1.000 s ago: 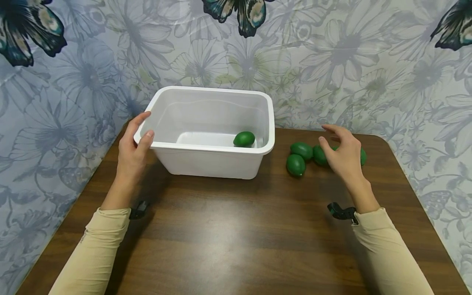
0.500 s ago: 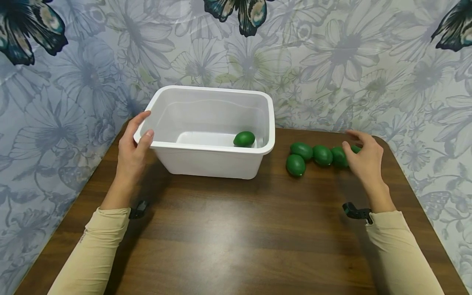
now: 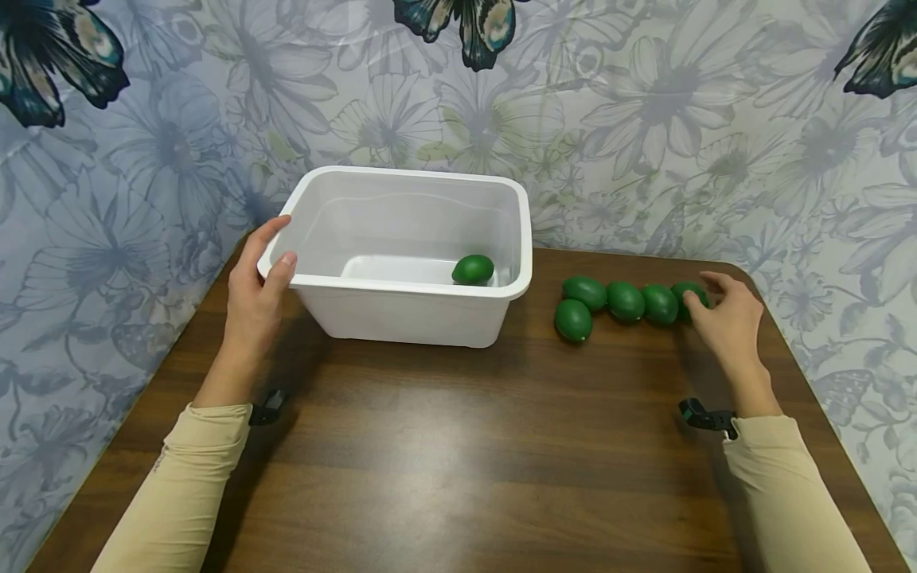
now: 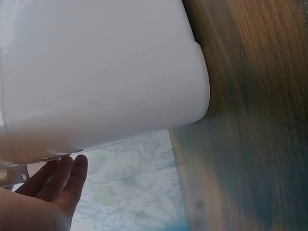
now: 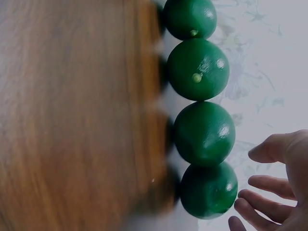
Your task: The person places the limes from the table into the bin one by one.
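Six limes, one white tub, one wooden table
One of the limes is in the tub and five are on the table; four limes show in the right wrist view. One left hand and one right hand make two, with two sleeves and two black wrist cameras. Three dark butterflies, all only partly in view, are on one flowered wall covering.

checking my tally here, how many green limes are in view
6: lime one in the white tub; limes two, three, four and five in a row on the table, five by the right hand; lime six in front of two. The tub could hide more.
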The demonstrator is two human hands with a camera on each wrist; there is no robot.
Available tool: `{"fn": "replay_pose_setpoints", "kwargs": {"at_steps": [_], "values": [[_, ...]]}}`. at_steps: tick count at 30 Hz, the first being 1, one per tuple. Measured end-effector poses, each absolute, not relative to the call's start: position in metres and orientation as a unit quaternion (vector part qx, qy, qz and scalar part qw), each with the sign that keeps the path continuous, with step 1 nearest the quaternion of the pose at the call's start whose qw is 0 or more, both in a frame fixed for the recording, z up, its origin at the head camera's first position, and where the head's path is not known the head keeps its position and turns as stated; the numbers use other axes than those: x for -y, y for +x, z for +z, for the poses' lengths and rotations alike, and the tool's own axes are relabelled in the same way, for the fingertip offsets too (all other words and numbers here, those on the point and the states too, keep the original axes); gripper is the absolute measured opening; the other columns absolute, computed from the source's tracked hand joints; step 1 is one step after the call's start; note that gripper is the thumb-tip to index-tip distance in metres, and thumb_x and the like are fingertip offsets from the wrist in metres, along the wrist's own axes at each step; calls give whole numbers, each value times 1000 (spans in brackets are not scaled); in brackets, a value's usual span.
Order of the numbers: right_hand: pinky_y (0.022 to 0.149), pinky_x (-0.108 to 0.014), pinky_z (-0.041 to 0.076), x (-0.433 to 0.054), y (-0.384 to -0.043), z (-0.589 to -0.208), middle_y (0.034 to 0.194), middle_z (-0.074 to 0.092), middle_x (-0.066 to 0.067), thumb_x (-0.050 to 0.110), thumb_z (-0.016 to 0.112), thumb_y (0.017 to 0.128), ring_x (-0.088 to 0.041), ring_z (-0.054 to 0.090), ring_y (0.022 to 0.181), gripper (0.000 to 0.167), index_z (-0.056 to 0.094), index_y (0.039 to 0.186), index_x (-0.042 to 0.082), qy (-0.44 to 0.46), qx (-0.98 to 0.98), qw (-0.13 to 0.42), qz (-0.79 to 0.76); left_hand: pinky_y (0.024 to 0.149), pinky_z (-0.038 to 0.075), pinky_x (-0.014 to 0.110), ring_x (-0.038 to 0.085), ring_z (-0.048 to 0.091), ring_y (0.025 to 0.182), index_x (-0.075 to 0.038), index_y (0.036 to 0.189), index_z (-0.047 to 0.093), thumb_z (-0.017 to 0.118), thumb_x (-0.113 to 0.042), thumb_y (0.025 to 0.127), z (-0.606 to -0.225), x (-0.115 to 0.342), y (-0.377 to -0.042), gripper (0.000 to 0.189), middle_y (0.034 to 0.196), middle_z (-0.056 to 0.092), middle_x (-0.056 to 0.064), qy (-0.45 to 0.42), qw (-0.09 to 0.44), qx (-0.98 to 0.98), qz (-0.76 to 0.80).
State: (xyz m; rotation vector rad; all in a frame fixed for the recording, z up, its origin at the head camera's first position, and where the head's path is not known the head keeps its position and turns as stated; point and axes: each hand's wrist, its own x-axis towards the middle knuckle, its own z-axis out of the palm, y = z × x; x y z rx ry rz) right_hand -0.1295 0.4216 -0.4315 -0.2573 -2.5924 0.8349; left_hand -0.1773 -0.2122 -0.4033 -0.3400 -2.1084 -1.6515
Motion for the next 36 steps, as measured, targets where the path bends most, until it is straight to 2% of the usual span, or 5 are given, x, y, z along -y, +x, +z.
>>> {"fn": "replay_pose_setpoints", "kwargs": {"at_steps": [6, 20, 32, 33, 36], "values": [[110, -68, 31, -427, -129, -436, 129, 63, -40, 15, 63, 100, -55, 64, 106, 48, 59, 140, -11, -90, 935, 180, 291, 98, 43, 23, 23, 55, 120, -17, 152, 58, 59, -21, 100, -404, 213, -178, 52, 152, 55, 10, -122, 218, 762, -597], [112, -71, 28, -436, -129, -444, 143, 51, -43, 9, 69, 97, -60, 47, 130, 64, 42, 152, -10, -141, 940, 136, 281, 98, 42, 23, 25, 55, 122, -16, 152, 57, 59, -21, 100, -402, 213, -181, 52, 153, 55, 10, -130, 217, 758, -602], [112, -68, 31, -431, -128, -439, 138, 59, -40, 10, 71, 94, -59, 59, 120, 60, 51, 148, -7, -134, 917, 215, 307, 98, 43, 22, 23, 56, 121, -16, 152, 57, 59, -21, 101, -404, 215, -184, 52, 152, 55, 11, -131, 219, 758, -601], [110, -64, 36, -429, -129, -437, 138, 60, -38, 11, 72, 94, -57, 60, 120, 59, 52, 148, -5, -133, 916, 221, 307, 98, 43, 22, 23, 56, 121, -16, 152, 57, 59, -21, 101, -404, 215, -184, 52, 152, 55, 11, -131, 219, 758, -600], [97, -33, 47, -422, -129, -428, 137, 62, -35, 14, 73, 95, -53, 63, 118, 58, 55, 148, -3, -123, 915, 233, 306, 98, 43, 22, 23, 56, 121, -15, 152, 57, 58, -21, 101, -405, 216, -185, 52, 153, 55, 12, -132, 219, 758, -600]]}}
